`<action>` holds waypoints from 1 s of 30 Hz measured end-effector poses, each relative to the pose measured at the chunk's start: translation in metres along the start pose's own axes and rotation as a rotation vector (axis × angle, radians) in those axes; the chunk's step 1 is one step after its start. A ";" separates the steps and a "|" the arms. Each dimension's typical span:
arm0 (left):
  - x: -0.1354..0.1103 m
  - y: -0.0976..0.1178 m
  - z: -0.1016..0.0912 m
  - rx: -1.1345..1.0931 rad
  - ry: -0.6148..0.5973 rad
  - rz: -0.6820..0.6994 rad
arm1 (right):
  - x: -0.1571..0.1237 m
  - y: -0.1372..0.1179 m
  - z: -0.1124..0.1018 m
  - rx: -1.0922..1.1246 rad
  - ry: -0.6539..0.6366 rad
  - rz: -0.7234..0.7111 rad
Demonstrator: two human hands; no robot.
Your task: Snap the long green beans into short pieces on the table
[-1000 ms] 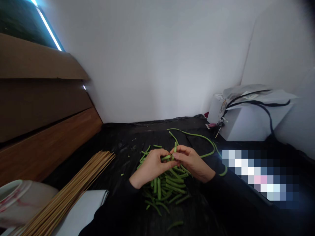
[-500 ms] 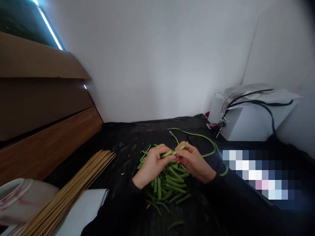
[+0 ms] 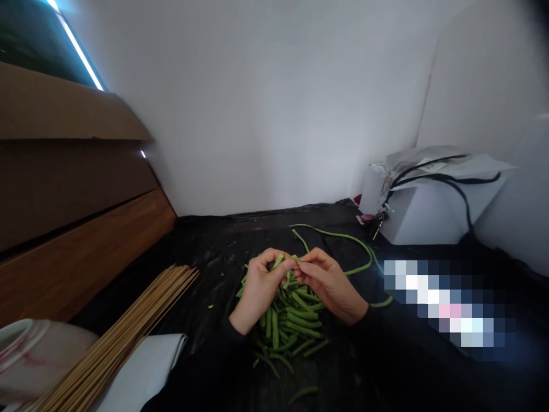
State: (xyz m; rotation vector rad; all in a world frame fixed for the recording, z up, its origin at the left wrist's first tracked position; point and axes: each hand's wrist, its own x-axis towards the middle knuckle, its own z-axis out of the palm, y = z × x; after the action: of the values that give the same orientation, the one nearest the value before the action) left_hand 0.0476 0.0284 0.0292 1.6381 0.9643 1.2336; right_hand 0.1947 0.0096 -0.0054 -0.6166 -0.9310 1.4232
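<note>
Holds a short yardlong bean segment (image 3: 278, 261) in the left hand (image 3: 256, 287), with thumb and fingers clamped on it, and pinches a second bean segment (image 3: 295, 260) between the thumb and fingers of the right hand (image 3: 332, 283). Holds both hands close together, with fingertips nearly meeting, just above a loose heap of cut bean pieces (image 3: 303, 322). Has long uncut yardlong beans (image 3: 338, 233) curving beyond and beside the right hand, a stray bean piece (image 3: 304, 393) on the near side, and a small green scrap (image 3: 211, 306) left of the heap, all on a black-sheeted worktop (image 3: 206, 292).

Farther left, has a slanting bundle of thin bamboo skewers (image 3: 135, 323), next to a folded white sheet (image 3: 139, 369) and a pale container (image 3: 55, 352) with reddish marks. To the right, has a flat object (image 3: 433, 297) masked by pixelation; farther back, keys (image 3: 377, 226) beside a white bag (image 3: 437, 214) with black straps. Faces a white wall (image 3: 266, 114), with brown cardboard (image 3: 64, 109) and a wooden board (image 3: 90, 249) at the left.
</note>
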 end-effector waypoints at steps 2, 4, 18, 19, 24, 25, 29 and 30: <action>0.001 0.000 -0.002 -0.026 0.017 -0.022 | 0.001 0.001 -0.001 -0.114 0.014 -0.018; 0.002 -0.003 -0.002 -0.047 0.042 -0.045 | 0.002 0.001 -0.003 -0.280 0.011 -0.030; 0.014 -0.009 -0.013 -0.486 0.272 -0.089 | 0.002 0.005 -0.007 -0.414 -0.022 0.014; 0.016 -0.008 -0.016 -0.534 0.295 -0.087 | 0.002 0.005 -0.007 -0.407 -0.015 0.017; 0.021 -0.006 -0.028 -0.721 0.310 -0.165 | 0.004 0.004 -0.009 -0.335 0.035 0.046; 0.020 -0.006 -0.028 -0.702 0.284 -0.173 | 0.004 0.005 -0.010 -0.329 0.041 0.043; 0.012 -0.009 -0.018 -0.353 0.139 -0.141 | 0.005 0.008 -0.013 -0.403 0.049 -0.001; 0.010 -0.009 -0.015 -0.243 0.106 -0.121 | 0.005 0.008 -0.013 -0.429 0.048 -0.011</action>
State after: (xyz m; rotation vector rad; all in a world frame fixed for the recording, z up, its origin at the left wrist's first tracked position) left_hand 0.0342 0.0438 0.0266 1.3192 0.9243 1.3092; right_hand 0.2010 0.0176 -0.0184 -0.9563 -1.2103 1.1982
